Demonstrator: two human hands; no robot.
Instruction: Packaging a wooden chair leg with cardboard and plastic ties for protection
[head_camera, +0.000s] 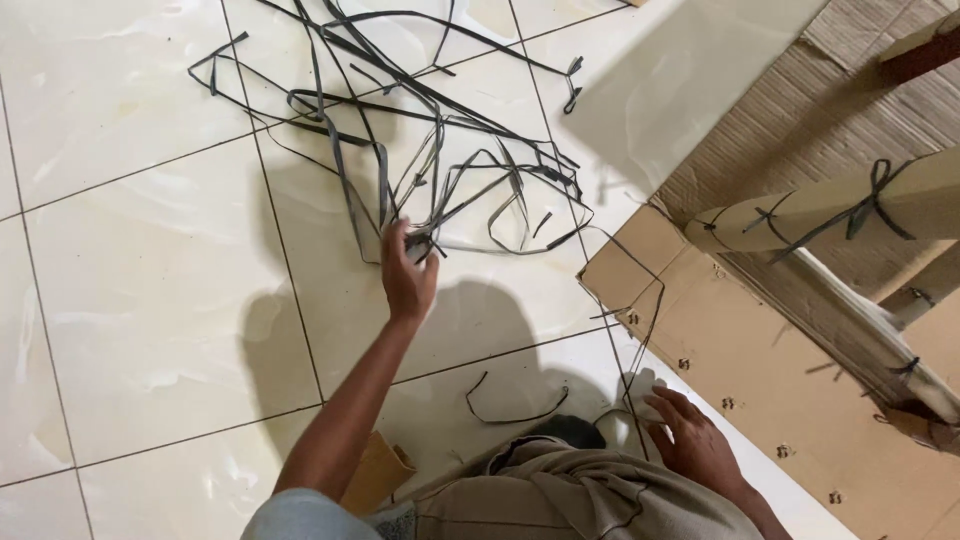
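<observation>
A tangle of thin dark plastic straps (420, 130) lies spread over the pale tiled floor. My left hand (407, 270) reaches out to the near edge of the tangle, its fingers closed around some of the straps. My right hand (690, 440) rests low at the right by a small white object (645, 385), touching a strap (640, 320) that loops up along the edge of a flattened cardboard box (760, 370). A short loose strap piece (510, 412) lies on the floor between my hands.
Cardboard-wrapped long parts (830, 215) tied with dark straps lie across the flattened box at right. A small brown cardboard piece (380, 470) sits by my left arm. My knee in beige cloth (560, 495) fills the bottom centre.
</observation>
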